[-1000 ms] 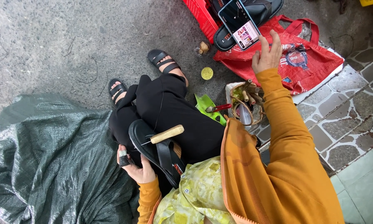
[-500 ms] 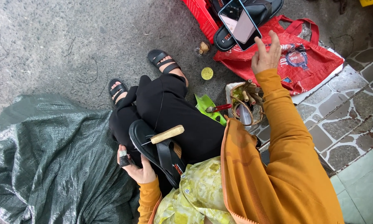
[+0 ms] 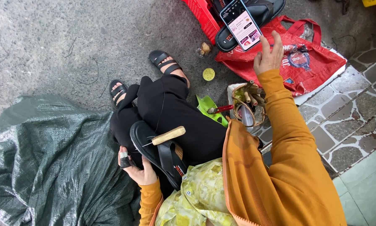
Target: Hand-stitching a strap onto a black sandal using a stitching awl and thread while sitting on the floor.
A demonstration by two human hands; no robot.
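Note:
My left hand (image 3: 137,169) grips the edge of a black sandal (image 3: 152,148) that lies across my lap; one finger has tape around it. A wooden-handled awl (image 3: 168,135) rests on the sandal's sole. My right hand (image 3: 268,53) is stretched forward with fingers spread, its fingertips at the lower edge of a smartphone (image 3: 242,24) with a lit screen. The phone leans on another black sandal (image 3: 255,16) above a red bag (image 3: 294,62).
A small basket of wooden-handled tools (image 3: 247,104) stands beside my right knee, with a green scrap (image 3: 211,109) and a yellow lid (image 3: 208,74) on the concrete. A dark green tarp (image 3: 45,163) lies at left. A red crate (image 3: 202,14) sits at the top, tiled paving at right.
My right hand has lifted its fingers and spread them near the phone. The phone's screen shows a different picture. The left hand and sandal have stayed put.

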